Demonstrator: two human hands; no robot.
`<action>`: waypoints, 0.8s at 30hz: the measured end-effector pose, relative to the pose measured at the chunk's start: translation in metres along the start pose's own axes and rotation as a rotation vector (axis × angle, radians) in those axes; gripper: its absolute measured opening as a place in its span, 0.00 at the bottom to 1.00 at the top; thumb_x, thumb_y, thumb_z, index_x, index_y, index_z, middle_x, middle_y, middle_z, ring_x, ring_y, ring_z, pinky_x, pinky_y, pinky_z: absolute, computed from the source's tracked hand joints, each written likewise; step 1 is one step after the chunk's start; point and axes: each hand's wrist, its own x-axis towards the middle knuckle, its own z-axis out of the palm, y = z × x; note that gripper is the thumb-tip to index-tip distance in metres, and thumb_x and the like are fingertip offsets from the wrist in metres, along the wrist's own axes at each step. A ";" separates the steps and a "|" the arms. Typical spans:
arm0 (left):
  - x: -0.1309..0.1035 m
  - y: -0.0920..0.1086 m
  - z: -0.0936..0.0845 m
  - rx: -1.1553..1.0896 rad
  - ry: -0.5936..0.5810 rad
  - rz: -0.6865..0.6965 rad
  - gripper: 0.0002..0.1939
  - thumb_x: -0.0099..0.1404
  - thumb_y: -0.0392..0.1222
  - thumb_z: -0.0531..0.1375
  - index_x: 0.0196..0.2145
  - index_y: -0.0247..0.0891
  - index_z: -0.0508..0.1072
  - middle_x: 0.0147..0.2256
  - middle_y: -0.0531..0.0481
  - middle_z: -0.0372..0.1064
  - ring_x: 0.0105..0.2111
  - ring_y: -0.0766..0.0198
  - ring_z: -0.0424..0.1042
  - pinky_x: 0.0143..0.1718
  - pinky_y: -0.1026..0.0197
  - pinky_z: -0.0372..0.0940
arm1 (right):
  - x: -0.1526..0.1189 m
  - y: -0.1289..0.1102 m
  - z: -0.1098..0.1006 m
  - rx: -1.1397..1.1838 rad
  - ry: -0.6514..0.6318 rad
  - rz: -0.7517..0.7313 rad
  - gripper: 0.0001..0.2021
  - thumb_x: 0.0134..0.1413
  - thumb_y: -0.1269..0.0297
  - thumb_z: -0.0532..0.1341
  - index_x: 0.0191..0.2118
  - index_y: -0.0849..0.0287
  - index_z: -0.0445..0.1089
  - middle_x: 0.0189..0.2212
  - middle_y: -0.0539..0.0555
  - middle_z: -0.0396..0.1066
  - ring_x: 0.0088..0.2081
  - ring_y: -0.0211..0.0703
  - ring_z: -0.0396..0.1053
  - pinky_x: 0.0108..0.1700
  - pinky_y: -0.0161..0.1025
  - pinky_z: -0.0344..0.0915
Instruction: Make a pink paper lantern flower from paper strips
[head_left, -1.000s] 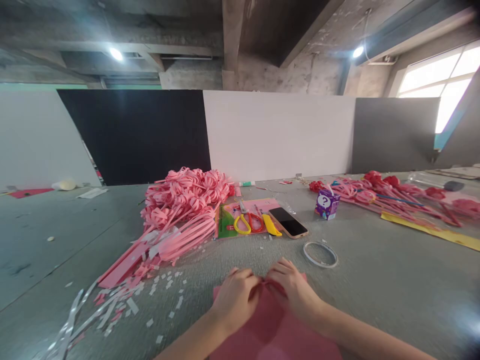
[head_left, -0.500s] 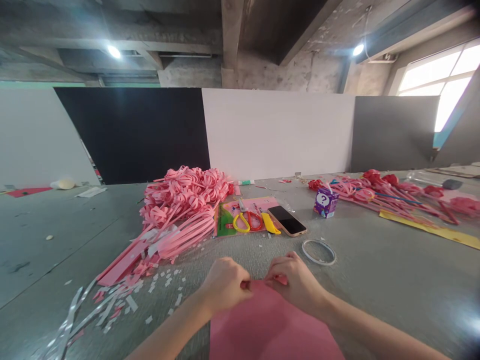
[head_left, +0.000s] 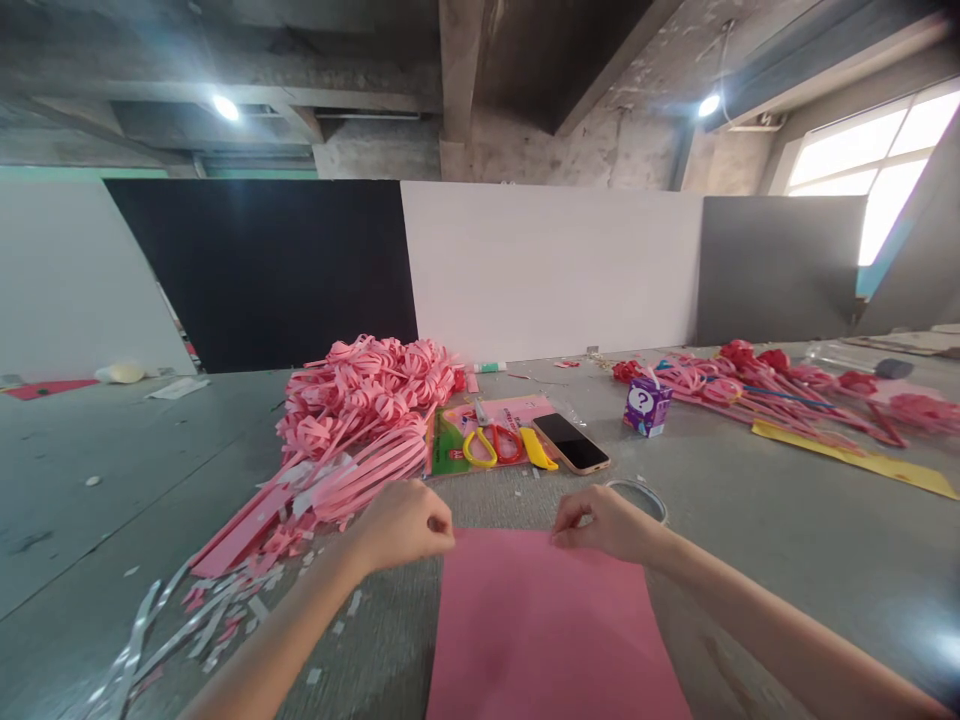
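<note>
A sheet of pink paper [head_left: 547, 630] lies in front of me, its near end out of the picture. My left hand [head_left: 409, 522] is closed in a pinch at the sheet's far left corner. Along the same far edge, toward the right, my right hand [head_left: 604, 522] pinches the paper between thumb and fingers. Just behind my right hand is a ring of tape [head_left: 651, 492], partly covered by it. Farther off, scissors [head_left: 491, 445] with yellow and red handles and a yellow cutter [head_left: 538, 449] rest on a colourful paper packet [head_left: 448, 443].
Left of the packet is a heap of pink paper-strip flowers [head_left: 367, 390], with silver strips [head_left: 142, 620] and scraps nearer me. A phone [head_left: 571, 443] and a purple box [head_left: 646, 406] stand right of centre. More paper flowers [head_left: 750, 370] and a yellow strip [head_left: 847, 457] lie at right.
My hands have moved apart along the paper's far edge, the left one to the left corner. The sheet's far edge now sits farther forward and shows more of its width.
</note>
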 end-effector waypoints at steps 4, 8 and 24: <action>0.000 -0.001 -0.002 0.130 -0.005 0.002 0.11 0.47 0.34 0.52 0.20 0.41 0.74 0.16 0.57 0.67 0.18 0.70 0.60 0.21 0.67 0.45 | 0.000 0.007 -0.001 -0.001 -0.031 0.011 0.06 0.41 0.68 0.60 0.24 0.63 0.73 0.21 0.50 0.70 0.25 0.36 0.65 0.24 0.29 0.56; -0.002 -0.013 -0.005 0.359 0.103 -0.166 0.12 0.49 0.34 0.51 0.16 0.36 0.72 0.16 0.49 0.67 0.19 0.63 0.64 0.22 0.64 0.50 | -0.003 0.005 -0.007 -0.029 0.002 0.021 0.06 0.40 0.72 0.58 0.23 0.63 0.73 0.21 0.51 0.70 0.24 0.37 0.65 0.24 0.30 0.56; -0.001 0.067 0.031 0.173 -0.053 0.099 0.15 0.62 0.37 0.46 0.28 0.38 0.71 0.25 0.46 0.73 0.26 0.58 0.72 0.22 0.64 0.55 | -0.015 -0.027 0.029 -0.229 0.049 -0.332 0.12 0.45 0.74 0.54 0.28 0.55 0.73 0.24 0.49 0.72 0.28 0.36 0.67 0.39 0.35 0.56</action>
